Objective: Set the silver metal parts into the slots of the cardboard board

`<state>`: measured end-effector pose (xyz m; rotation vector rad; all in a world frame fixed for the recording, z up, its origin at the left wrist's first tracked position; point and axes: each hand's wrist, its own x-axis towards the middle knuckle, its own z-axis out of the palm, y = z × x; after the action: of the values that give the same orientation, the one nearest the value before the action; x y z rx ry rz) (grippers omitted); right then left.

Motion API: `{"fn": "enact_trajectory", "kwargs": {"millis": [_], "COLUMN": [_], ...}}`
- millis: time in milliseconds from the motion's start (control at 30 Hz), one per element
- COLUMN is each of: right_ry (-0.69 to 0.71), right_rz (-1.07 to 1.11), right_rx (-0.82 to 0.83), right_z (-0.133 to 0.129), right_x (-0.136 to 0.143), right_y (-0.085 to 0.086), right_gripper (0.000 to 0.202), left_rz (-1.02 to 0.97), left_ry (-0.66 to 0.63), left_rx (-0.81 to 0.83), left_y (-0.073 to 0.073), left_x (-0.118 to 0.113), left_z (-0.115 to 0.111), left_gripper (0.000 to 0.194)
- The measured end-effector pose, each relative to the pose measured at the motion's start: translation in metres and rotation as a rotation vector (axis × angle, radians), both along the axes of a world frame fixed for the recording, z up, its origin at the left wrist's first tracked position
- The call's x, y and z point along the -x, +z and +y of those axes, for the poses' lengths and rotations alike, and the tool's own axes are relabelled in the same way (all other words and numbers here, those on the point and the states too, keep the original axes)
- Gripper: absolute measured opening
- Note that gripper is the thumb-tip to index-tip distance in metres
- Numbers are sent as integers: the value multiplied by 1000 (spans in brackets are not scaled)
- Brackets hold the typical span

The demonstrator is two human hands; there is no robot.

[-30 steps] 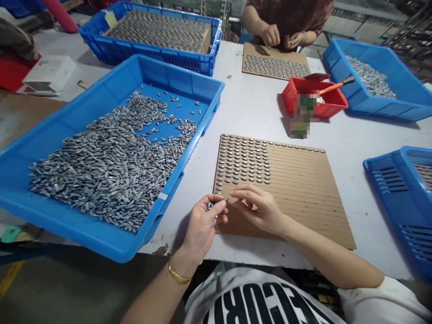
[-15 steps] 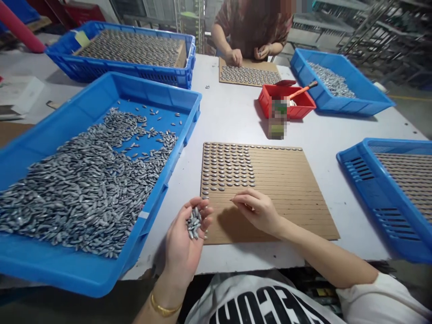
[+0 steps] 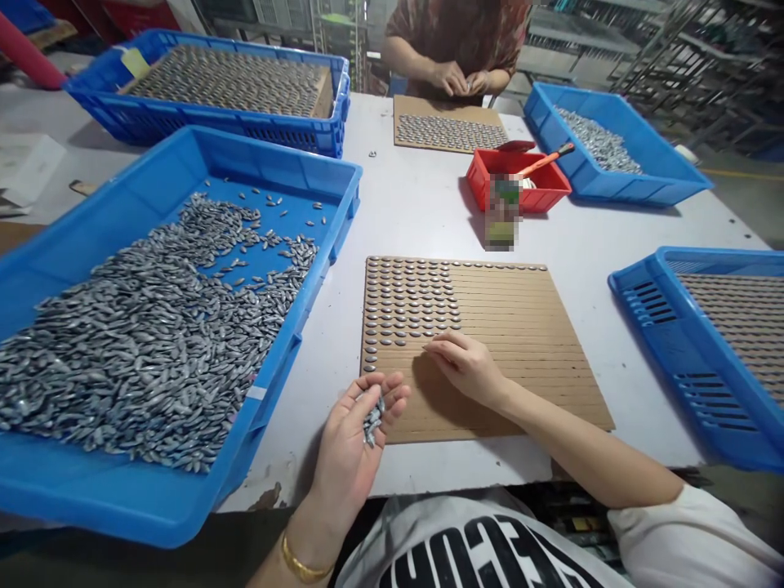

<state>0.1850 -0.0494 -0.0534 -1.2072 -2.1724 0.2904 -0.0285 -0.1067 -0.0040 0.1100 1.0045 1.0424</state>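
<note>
On my head-camera feed, the left hand cups silvery spindle-shaped pieces; the right hand, fingertips pinched, is over a grooved cardboard sheet partly lined with more. I see a heaped blue tray leftward, a co-worker opposite.

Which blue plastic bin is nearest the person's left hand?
The solid-walled blue plastic bin of loose grey spindle-shaped pieces, left of that hand; the slotted bin at right and both rear bins sit farther off.

Parts bins and racks show a workshop.
</note>
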Motion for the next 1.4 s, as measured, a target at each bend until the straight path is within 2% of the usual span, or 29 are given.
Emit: {"fn": "enact_trajectory", "kwargs": {"millis": [100, 233, 367, 700, 900, 1133, 1400], "right_ry": [-9, -11, -16, -24, -11, -2, 22], "right_rz": [-8, -38, -37, -26, -114, -247, -373], "right_rx": [-21, -29, -25, -13, -32, -76, -92], "right_z": [1, 3, 4, 4, 7, 11, 13], "right_x": [0, 1, 0, -6, -1, 9, 10], "right_y": [1, -1, -1, -6, -8, -10, -9], "right_gripper": [18, 19, 19, 19, 21, 23, 25], "left_rz": [-23, -69, -43, -62, -74, -105, -112], "left_ry": [63, -19, -73, -87, -131, -85, -79], "left_rx": [2, 74, 81, 65, 49, 84, 79], "left_y": [0, -4, -7, -10, -15, -18, -19], "left_x": [0, -10, -18, -26, -31, -37, -40], "left_z": [-2, -12, -18, -21, -23, -22, -24], "left_gripper": [19, 27, 26, 25, 24, 30, 24]}}
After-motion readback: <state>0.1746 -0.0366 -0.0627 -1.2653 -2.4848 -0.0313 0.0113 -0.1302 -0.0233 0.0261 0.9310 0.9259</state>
